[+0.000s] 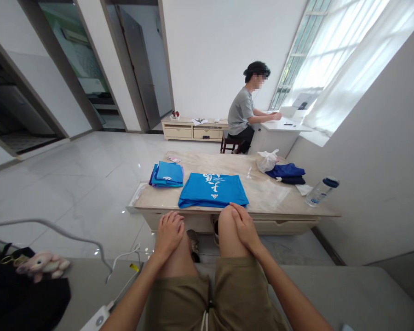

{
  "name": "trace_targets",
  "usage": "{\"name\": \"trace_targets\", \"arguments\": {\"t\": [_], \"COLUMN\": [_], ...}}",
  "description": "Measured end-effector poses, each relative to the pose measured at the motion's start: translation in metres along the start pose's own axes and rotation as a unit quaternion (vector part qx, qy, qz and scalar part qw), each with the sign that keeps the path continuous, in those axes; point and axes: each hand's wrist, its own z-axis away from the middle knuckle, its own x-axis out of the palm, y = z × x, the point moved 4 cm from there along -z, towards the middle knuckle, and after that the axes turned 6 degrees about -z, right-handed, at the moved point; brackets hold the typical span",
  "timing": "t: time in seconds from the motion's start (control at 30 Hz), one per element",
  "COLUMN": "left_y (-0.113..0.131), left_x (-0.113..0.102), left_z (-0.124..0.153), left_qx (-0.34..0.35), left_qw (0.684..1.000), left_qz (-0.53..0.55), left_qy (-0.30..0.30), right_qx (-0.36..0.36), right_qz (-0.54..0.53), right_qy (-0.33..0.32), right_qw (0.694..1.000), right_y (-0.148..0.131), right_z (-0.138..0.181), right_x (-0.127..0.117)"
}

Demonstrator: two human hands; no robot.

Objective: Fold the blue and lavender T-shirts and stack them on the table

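"While the left hand [169,234] and the right hand [244,227] rest on the knees [227,225], what is either grip doing?"

"Pinching nothing. Each grip lies loose and open over a bare knee, with the fingers [239,214] draped down, above the khaki shorts [241,294]."

"What's beside them on the grey seat [348,294]?"

"Off to the left sits a black bag [20,294] with a pink plush toy [43,265] on it."

"And the closest thing on the counter [262,193]?"

"A folded blue T-shirt [213,190], lying flat right by the near edge, just past the knees, with white lettering at its far end."

"What's around it?"

"A stack of folded blue clothes [166,174] sits to its left, toward the left edge. Toward the right end, a white plastic bag [267,161] touches folded navy clothing [285,173], and a clear water bottle [322,191] with a dark blue cap lies by the right edge."

"Beyond the counter?"

"Another person [241,110] in a grey T-shirt sits on a stool, both hands on a white desk [283,133] beside a curtained window [338,64]."
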Motion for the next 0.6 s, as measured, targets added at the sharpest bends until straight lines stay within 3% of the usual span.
{"name": "trace_targets", "arguments": {"t": [0.17, 0.37, 0.53, 0.6], "left_y": [-0.004, -0.002, 0.002, 0.004], "left_x": [-0.002, -0.009, -0.013, -0.012], "left_z": [0.0, 0.001, 0.003, 0.004], "left_qx": [-0.002, -0.004, 0.004, 0.008], "left_qw": [1.0, 1.0, 1.0, 1.0], "left_qz": [-0.008, -0.004, -0.002, -0.002], "left_qy": [-0.008, -0.009, -0.019, -0.026], "right_qx": [0.002, 0.022, 0.114, 0.181], "right_qz": [0.014, 0.075, 0.187, 0.178], "right_qy": [0.041, 0.046, -0.033, -0.077], "right_qw": [0.999, 0.996, 0.975, 0.964], "right_y": [-0.001, -0.001, -0.003, 0.004], "right_z": [0.002, -0.002, -0.043, -0.068], "right_x": [-0.017, -0.044, -0.082, -0.093]}}
